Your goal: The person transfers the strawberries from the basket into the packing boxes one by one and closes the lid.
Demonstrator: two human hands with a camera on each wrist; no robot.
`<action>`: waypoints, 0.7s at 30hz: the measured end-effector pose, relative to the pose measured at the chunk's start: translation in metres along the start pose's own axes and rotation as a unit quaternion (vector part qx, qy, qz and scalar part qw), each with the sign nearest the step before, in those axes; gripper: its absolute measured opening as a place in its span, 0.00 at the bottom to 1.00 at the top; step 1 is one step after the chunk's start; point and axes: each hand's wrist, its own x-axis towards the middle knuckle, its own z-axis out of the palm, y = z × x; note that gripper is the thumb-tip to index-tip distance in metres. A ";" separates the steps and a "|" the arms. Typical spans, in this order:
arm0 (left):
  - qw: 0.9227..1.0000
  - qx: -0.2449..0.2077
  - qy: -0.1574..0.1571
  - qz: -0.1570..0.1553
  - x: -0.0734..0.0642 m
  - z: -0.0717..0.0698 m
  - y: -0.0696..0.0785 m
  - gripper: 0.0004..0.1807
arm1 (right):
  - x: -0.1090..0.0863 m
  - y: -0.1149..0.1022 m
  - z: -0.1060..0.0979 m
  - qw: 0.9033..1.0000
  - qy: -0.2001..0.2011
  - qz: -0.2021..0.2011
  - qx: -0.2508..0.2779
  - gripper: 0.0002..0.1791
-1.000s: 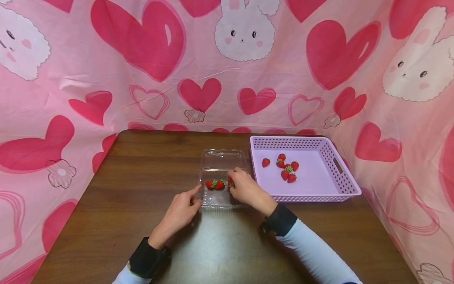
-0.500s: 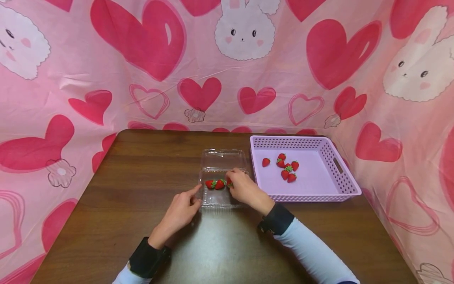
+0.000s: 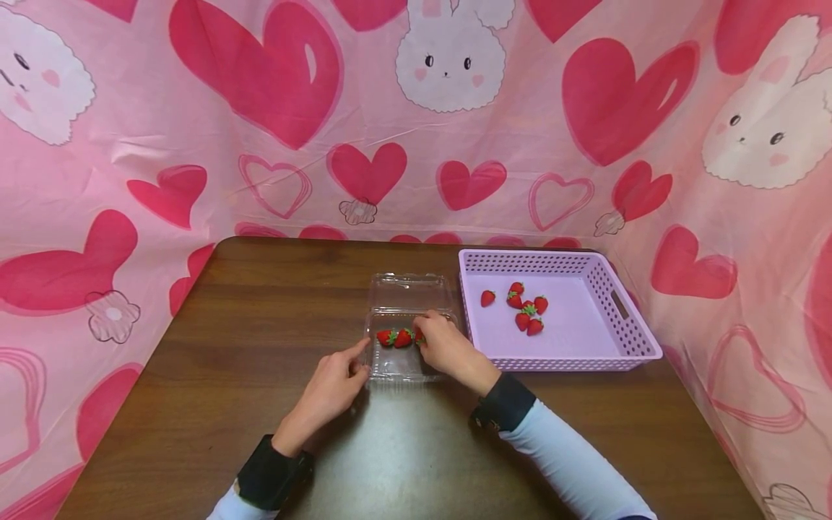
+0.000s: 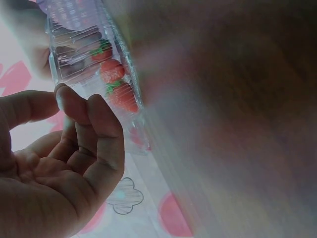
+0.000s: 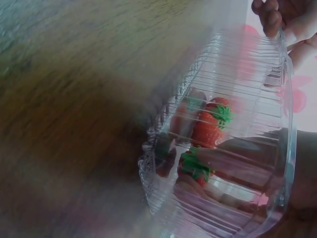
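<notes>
A clear plastic clamshell box (image 3: 396,368) stands with its lid folded back in the head view. Two strawberries lie in a row inside it, a left strawberry (image 3: 386,338) and one beside it (image 3: 404,338). My right hand (image 3: 450,350) reaches into the box and pinches a third strawberry (image 3: 420,337), partly hidden by the fingers. Through the clear wall, the right wrist view shows that strawberry's green leaves (image 5: 197,166) between the fingers. My left hand (image 3: 334,379) touches the box's left edge with a straight index finger, its other fingers bent and holding nothing.
To the right of the box is a lilac perforated basket (image 3: 572,364) with several strawberries, among them a lone strawberry (image 3: 487,297) near its left side. Both stand on a brown wooden table (image 3: 273,289). A pink heart-and-rabbit cloth (image 3: 416,130) hangs behind.
My right hand has shifted slightly left with its strawberry, closer to the two in the box. The left hand and the basket have stayed in place.
</notes>
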 end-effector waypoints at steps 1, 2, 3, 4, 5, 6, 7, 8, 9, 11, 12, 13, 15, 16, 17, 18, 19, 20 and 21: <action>1.000 0.000 0.000 0.000 0.000 0.000 0.000 0.30 | 0.000 0.000 0.001 1.000 0.000 0.001 -0.002 0.11; 1.000 0.001 0.000 -0.001 0.000 0.000 0.000 0.30 | 0.000 0.000 0.001 1.000 0.000 0.002 -0.003 0.11; 1.000 0.001 0.000 -0.001 0.000 0.000 0.000 0.30 | -0.001 0.000 0.001 1.000 0.000 0.004 -0.001 0.11; 1.000 0.001 0.000 -0.001 0.000 0.000 0.000 0.30 | -0.001 0.000 0.001 1.000 -0.001 0.005 0.000 0.11; 1.000 0.001 0.000 -0.001 0.000 0.000 0.000 0.30 | -0.001 0.000 0.002 1.000 -0.001 0.006 0.001 0.11; 1.000 0.002 0.000 -0.001 0.000 0.000 0.000 0.30 | -0.001 -0.001 0.001 1.000 -0.001 0.007 0.002 0.11; 1.000 0.002 0.000 -0.001 0.000 0.000 0.000 0.30 | -0.002 -0.001 0.001 1.000 -0.001 0.009 0.003 0.10; 1.000 0.003 0.001 0.000 0.000 0.000 0.000 0.30 | -0.002 -0.001 0.001 1.000 0.000 0.010 0.005 0.10; 1.000 0.004 0.001 0.002 0.000 0.000 -0.001 0.30 | -0.002 -0.001 0.001 1.000 0.000 0.011 0.006 0.10; 1.000 0.007 0.003 0.003 0.000 0.000 -0.001 0.30 | -0.002 -0.002 0.001 1.000 0.000 0.013 0.009 0.10; 1.000 0.010 0.003 0.006 0.001 0.000 -0.001 0.30 | -0.002 -0.002 0.001 1.000 0.000 0.013 0.009 0.10; 1.000 0.014 0.004 0.008 0.001 0.000 -0.002 0.30 | -0.002 -0.001 0.001 1.000 0.001 0.013 0.010 0.10; 1.000 0.019 0.005 0.013 0.001 0.000 -0.002 0.30 | -0.003 -0.001 0.001 1.000 0.002 0.012 0.011 0.11; 1.000 0.021 0.006 0.017 0.001 0.000 -0.002 0.30 | -0.003 -0.001 0.001 1.000 0.003 0.011 0.011 0.11; 0.999 0.024 0.007 0.021 0.002 0.000 -0.001 0.30 | -0.003 -0.001 0.001 1.000 0.003 0.011 0.011 0.11; 0.999 0.026 0.008 0.025 0.002 -0.001 -0.001 0.30 | -0.003 0.000 0.001 1.000 0.003 0.011 0.012 0.11; 0.999 0.026 0.009 0.026 0.002 -0.001 -0.001 0.30 | -0.003 0.000 0.001 1.000 0.003 0.011 0.013 0.12; 0.999 0.026 0.009 0.027 0.002 -0.001 -0.001 0.30 | -0.003 0.000 0.001 1.000 0.001 0.013 0.013 0.12; 0.999 0.026 0.009 0.027 0.002 -0.001 -0.001 0.30 | -0.003 0.000 0.001 1.000 -0.002 0.015 0.014 0.13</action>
